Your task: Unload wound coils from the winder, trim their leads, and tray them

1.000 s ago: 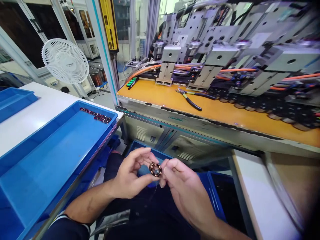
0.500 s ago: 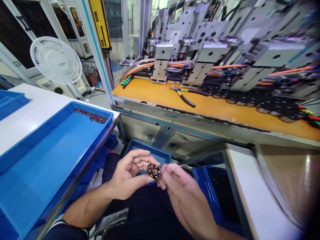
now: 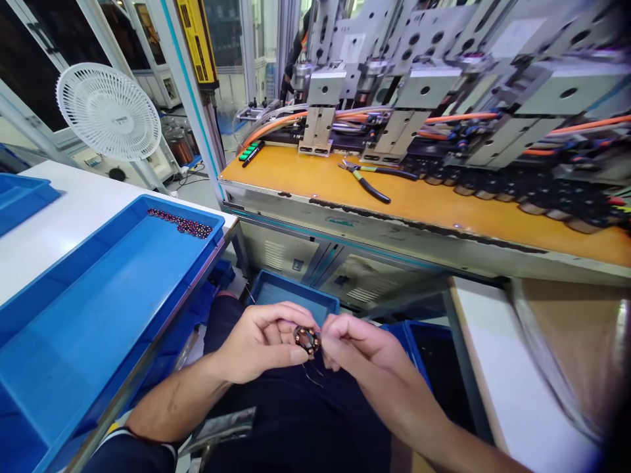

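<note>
A small ring-shaped motor stator [image 3: 306, 340], black with copper windings around its open middle, is held over my lap. My left hand [image 3: 269, 338] grips it between thumb and fingers from the left side. Thin loose wires [image 3: 311, 376] dangle below the stator. At its right edge, the fingers of my right hand [image 3: 352, 345] are pinched together; what they pinch is too small to make out. Beneath my hands, a blue bin [image 3: 276, 287] stands on the floor.
On the left, a long blue tray [image 3: 103, 289] on a white table [image 3: 29, 230] has stators [image 3: 190, 226] in its far corner. Ahead, pliers [image 3: 367, 180] and a row of dark cylindrical parts lie on an orange bench [image 3: 276, 172] before machine fixtures. A white fan [image 3: 108, 112] stands behind.
The stator has turned slightly in my left hand, and loose wires now show below it. My right hand has shifted slightly, still pinched beside the stator. The camera view has moved a little.
</note>
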{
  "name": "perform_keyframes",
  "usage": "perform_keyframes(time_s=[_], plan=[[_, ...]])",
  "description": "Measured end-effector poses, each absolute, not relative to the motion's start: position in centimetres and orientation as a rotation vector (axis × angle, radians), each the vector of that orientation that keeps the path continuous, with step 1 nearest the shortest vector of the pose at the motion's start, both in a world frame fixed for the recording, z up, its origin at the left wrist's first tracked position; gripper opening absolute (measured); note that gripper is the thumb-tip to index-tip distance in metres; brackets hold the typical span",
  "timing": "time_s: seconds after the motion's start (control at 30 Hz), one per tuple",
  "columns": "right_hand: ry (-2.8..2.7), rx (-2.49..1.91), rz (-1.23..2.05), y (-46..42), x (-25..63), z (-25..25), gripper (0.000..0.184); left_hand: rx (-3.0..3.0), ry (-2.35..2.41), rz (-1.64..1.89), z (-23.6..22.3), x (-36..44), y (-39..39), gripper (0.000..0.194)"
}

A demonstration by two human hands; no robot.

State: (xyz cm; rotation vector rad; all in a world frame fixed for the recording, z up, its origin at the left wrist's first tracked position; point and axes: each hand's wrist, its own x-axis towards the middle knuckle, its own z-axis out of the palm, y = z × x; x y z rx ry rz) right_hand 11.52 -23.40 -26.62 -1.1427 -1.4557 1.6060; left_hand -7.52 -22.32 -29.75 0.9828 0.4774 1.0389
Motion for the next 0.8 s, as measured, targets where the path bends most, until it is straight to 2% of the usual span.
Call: perform_keyframes(time_s=[0.3, 0.5, 0.6, 0.67, 0.8], plan=[[-1.498, -1.183, 1.752, -22.8, 12.5, -25.2, 0.032, 0.869, 0.521, 0.88, -29.2, -7.7, -22.5, 0.035], [-1.703, -1.262, 1.585, -21.8, 14.5, -25.5, 0.031, 0.885, 0.569, 0.782, -28.6, -8.1, -22.2, 0.032], [-1.879, -1.145, 1.44, -20.7, 14.8, -24.5, 0.018, 0.816, 0.516, 0.687, -28.6, -8.1, -22.1, 0.034], [-2.026, -1.003, 1.4, -19.9, 14.1, -23.6, 0.022, 0.773, 0.472, 0.629, -28.6, -8.0, -22.1, 0.035], [-2.129, -0.804, 1.456, -19.0, 12.2, -23.0, 0.013, 0.784, 0.454, 0.594, -28.6, -7.7, -22.3, 0.031]])
